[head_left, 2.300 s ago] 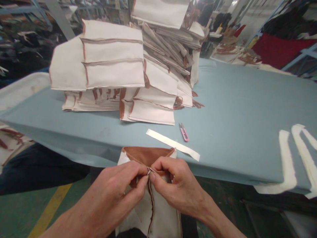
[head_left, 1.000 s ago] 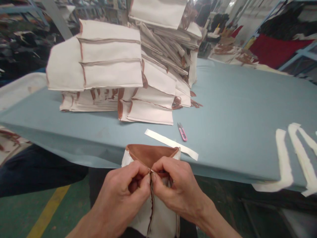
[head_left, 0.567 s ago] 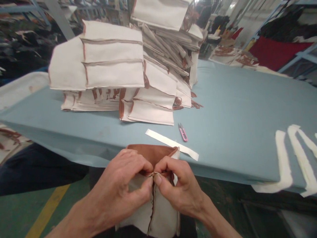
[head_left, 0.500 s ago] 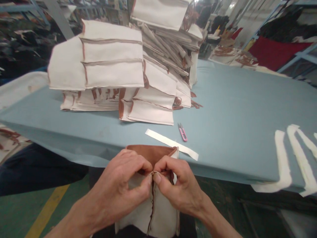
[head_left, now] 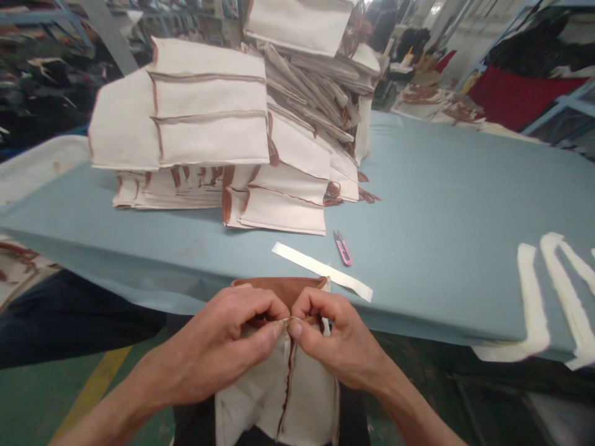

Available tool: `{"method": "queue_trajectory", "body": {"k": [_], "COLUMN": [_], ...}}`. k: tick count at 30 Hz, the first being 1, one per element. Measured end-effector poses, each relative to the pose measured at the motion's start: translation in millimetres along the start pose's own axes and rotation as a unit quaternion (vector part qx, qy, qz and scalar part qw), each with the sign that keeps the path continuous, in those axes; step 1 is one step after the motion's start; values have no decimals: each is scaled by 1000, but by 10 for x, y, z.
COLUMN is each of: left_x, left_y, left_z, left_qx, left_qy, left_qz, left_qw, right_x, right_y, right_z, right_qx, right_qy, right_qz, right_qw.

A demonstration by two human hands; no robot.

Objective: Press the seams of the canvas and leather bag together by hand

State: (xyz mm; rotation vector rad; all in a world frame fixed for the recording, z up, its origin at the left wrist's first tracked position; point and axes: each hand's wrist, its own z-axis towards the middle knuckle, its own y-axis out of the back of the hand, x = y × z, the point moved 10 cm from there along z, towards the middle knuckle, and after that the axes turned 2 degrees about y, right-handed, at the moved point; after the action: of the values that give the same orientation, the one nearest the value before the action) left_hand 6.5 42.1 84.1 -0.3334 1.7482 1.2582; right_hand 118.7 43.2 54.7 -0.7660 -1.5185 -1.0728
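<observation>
A cream canvas bag (head_left: 307, 396) with a brown lining and brown piping hangs below the table's near edge, its mouth turned up toward me. My left hand (head_left: 232, 341) pinches the bag's top edge at the centre seam with thumb and forefinger. My right hand (head_left: 334, 341) pinches the same spot from the other side, so the fingertips of both hands meet. Both hands are closed on the fabric. The brown lining (head_left: 283, 286) shows just behind my knuckles.
A long table (head_left: 441, 204) covered in light blue cloth holds a tall pile of folded cream bags (head_left: 223, 130). A white strip (head_left: 320, 271) and pink thread snips (head_left: 343, 248) lie near the front edge. Cream strips (head_left: 539, 297) lie at the right. Green floor with a yellow line (head_left: 88, 396) is below left.
My hands kept their pinch on the bag's top seam, shifting slightly up. The bag's open mouth has been squeezed narrower, so less brown lining shows.
</observation>
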Motion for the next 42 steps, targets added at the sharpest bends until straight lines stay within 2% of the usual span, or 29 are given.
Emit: {"method": "queue_trajectory", "body": {"k": [6,10,15,19,21,23,25,27,29,33,37,42], "left_x": [-7,41,201,240,243,208,107,-36,-107,-10,0,23], "left_y": [-31,-77,-146,-182,-190,-162,-83,-6,14,-40,-38,-45], "left_z": [21,48,68,66,67,79,87,61,27,20,-15,-62], "left_qx": [42,71,103,119,112,79,16,-54,-85,-58,-58,-51], "left_qy": [-16,0,58,67,72,59,14,-48,-82,-51,-64,-65], "left_qz": [-20,-54,-123,-134,-123,-82,-8,57,64,15,35,53], "left_qw": [999,996,985,982,984,992,1000,996,991,997,996,995], "right_x": [94,167,144,154,160,166,173,167,140,33,-66,-32], "right_y": [75,95,46,23,17,7,-1,-4,-8,-39,-59,-61], "right_z": [-21,-51,-72,-82,-84,-80,-71,-59,-44,-17,-19,-36], "right_qx": [-13,-22,-1,12,13,12,6,-2,-8,-2,1,-7], "right_qy": [9,24,8,7,11,18,26,28,22,0,-21,-12], "right_qz": [-89,-162,-164,-179,-189,-197,-199,-190,-170,-114,-68,-60], "right_qw": [996,986,986,984,982,980,980,981,985,994,998,998]}}
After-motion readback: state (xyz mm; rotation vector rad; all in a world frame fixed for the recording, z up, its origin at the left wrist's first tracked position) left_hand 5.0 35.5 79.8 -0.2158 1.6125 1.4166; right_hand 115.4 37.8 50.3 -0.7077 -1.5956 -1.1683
